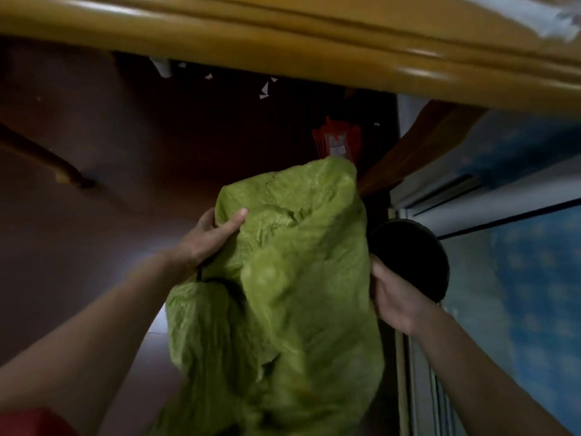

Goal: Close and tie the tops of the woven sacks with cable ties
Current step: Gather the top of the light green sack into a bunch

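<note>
Green sack (283,278): a large crumpled woven sack, held up off the floor in the middle of the view between both hands. Its far end reaches toward the table and its near end runs out of the bottom of the frame. The picture is blurred, and no tie can be made out on it.
Left hand (209,243): on the sack's left edge toward its far end. The thumb lies on top of the fabric and the fingers are tucked behind, pinching a fold. The forearm reaches in from the near left.
Right hand (394,297): against the sack's right side, back of the hand up. Its fingers go out of sight behind the fabric, so its grip cannot be told.
Table (283,36): a yellow wooden edge that spans the far side.
Floor (94,121): dark reddish, under the table.
Black round object (418,253): just right of the sack, touching or just behind the right hand.
Red packet (338,143): on the floor just beyond the sack's far tip.
White scraps (264,91): scattered farther off, under the table edge.
</note>
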